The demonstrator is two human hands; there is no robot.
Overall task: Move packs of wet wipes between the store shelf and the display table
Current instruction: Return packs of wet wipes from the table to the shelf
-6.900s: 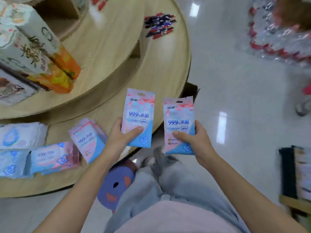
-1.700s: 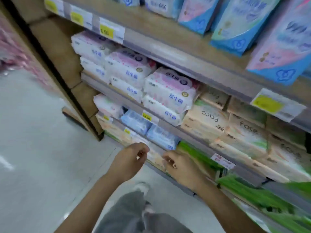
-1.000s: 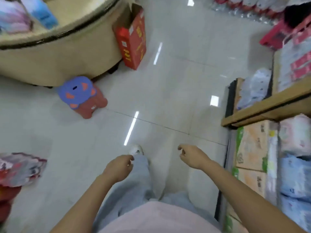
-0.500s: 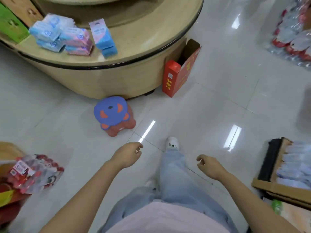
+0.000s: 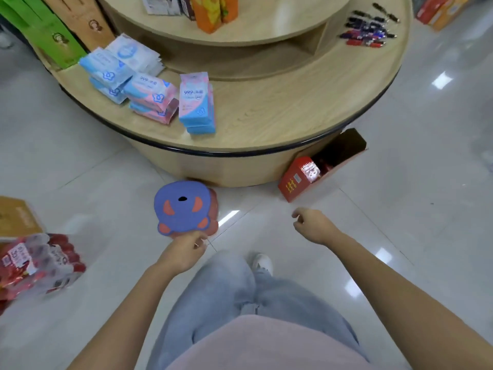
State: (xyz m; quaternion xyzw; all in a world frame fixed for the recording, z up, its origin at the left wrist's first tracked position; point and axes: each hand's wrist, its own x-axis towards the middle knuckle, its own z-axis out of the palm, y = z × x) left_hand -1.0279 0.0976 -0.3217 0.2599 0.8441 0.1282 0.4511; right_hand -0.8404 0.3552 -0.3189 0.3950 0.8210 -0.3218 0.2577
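Several packs of wet wipes lie on the round wooden display table (image 5: 280, 121). A pink-and-blue stack (image 5: 197, 102) sits nearest the front rim, a second pink-and-blue pile (image 5: 153, 98) lies to its left, and light blue packs (image 5: 117, 64) lie behind that. My left hand (image 5: 184, 252) hangs low over the floor, fingers curled, holding nothing. My right hand (image 5: 310, 225) is also loosely curled and empty, in front of the table's base. Both hands are well short of the packs. The store shelf is out of view.
A blue and red stool (image 5: 184, 208) stands on the floor between me and the table. An open red box (image 5: 317, 169) leans at the table's base. Wrapped red bottles (image 5: 37, 263) sit at the left. Pens (image 5: 368, 30) lie on the table's far right.
I have turned from the shelf, where the two packs left my hands, and walked toward the table. It is now much closer, and the stool is just ahead of my left hand.
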